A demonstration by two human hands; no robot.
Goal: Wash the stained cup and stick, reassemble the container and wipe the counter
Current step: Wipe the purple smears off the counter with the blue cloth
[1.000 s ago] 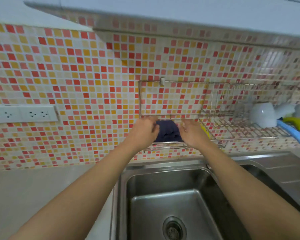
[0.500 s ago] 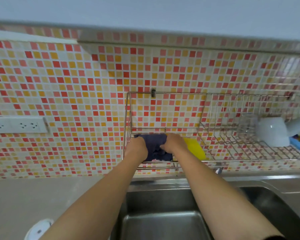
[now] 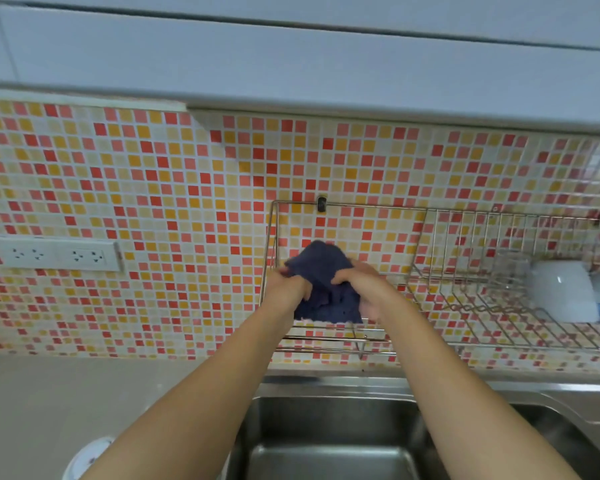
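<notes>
A dark blue cloth [image 3: 324, 289] is bunched between both hands, in front of the left end of the wire dish rack [image 3: 465, 317] on the tiled wall. My left hand [image 3: 286, 287] grips its left side. Its right side is clutched by my right hand [image 3: 361, 285]. The top of the cloth stands up above my fingers and its lower edge hangs just over the rack's front rail. A white round container [image 3: 84, 457] with a small print sits on the grey counter [image 3: 84, 393] at the bottom left, partly hidden by my left forearm.
The steel sink [image 3: 326, 445] lies below my arms. A white cup [image 3: 561, 292] lies on its side at the rack's right end, with a clear glass [image 3: 510, 271] beside it. A double wall socket [image 3: 54, 254] sits at the left. White cabinets hang overhead.
Both hands have lifted the blue cloth off the rack's left end and gathered it. The view has tilted upward, so less sink shows. The yellow item beside the cloth is no longer visible.
</notes>
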